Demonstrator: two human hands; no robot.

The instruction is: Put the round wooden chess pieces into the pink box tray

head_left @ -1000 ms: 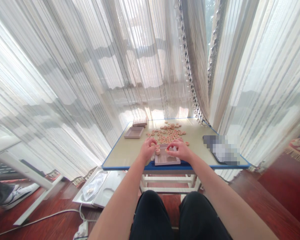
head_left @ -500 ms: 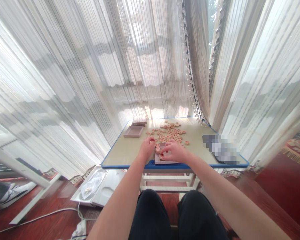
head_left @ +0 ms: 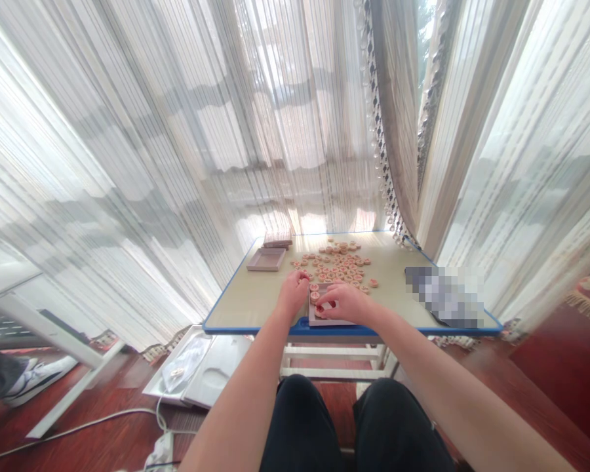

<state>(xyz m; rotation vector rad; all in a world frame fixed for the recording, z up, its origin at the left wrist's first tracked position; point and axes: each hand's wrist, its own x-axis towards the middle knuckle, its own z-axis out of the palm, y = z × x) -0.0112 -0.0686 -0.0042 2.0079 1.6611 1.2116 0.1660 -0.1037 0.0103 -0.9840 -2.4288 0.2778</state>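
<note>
On the left of the pale, blue-rimmed worktop, a shallow empty tray lay before a flat box. Nearer, the left hand hung by the left wall of a second tray, fingers curled; whether it held anything could not be told. Just inside that wall sat chunky round pieces — pale, wood-like, marked in red. The front piece lay left of the right hand, at its fingertips, so this hand was the nearer; being round, it had no long axis. The thumb and finger met it, but whether they gripped could not be told. Beyond, loose pieces lay scattered — and rightmost, a blurred dark item.
</note>
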